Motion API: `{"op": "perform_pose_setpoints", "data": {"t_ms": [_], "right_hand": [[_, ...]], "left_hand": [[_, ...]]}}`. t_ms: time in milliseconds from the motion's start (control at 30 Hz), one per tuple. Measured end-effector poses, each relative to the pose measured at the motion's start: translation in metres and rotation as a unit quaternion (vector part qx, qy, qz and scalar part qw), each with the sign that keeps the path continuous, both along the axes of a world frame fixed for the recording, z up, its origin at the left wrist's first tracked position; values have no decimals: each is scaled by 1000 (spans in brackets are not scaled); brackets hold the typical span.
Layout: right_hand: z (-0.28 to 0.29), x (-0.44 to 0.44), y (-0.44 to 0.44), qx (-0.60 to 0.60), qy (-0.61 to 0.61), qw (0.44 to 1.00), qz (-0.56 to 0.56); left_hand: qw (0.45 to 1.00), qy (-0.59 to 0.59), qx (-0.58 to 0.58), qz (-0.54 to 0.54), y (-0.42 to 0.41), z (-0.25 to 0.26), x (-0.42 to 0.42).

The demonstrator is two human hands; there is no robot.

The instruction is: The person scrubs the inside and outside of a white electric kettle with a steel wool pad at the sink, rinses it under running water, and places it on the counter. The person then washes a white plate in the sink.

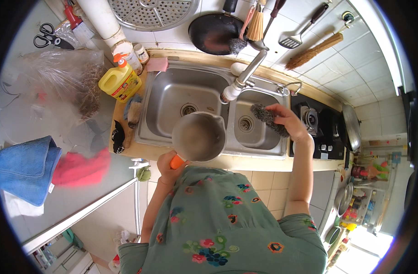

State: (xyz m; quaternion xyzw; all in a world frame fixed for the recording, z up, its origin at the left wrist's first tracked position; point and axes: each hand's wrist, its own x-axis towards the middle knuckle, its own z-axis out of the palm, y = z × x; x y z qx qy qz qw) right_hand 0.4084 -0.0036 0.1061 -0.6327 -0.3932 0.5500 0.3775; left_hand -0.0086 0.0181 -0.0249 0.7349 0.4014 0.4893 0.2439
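Note:
My left hand (168,167) grips the orange handle (176,161) of a saucepan (199,137). The pan is held over the front of the large steel sink basin (168,92), its inside facing up at me. In my right hand (288,120) is a dark grey wire scouring pad (266,118), held above the small sink basin (257,138). The pad stretches out to the left of my fingers, apart from the pan. Between the basins hangs the faucet (245,77) with a white spout end; I cannot tell if water runs.
A yellow detergent bottle (120,80) and a brush (134,111) stand left of the sink. A gas stove (327,130) lies to the right. A frying pan (209,34), a slotted spatula (293,41) and a coir brush (315,51) hang on the tiled wall. A pink sponge (157,64) rests behind.

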Motion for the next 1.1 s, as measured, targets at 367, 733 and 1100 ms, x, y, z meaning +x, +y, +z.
{"op": "perform_pose_setpoints", "data": {"t_ms": [367,733,1100], "right_hand": [[-190,33,65,-115,174,948,-239],[-270,73,175,-97,194,934,-285],[-255,63,162,-124,317,901,-269]], "left_hand": [[997,52,-60,10,85,28,34],[981,162,-86,-60,117,-21,75],[994,73,-65,-57,96,-45,100]]}}
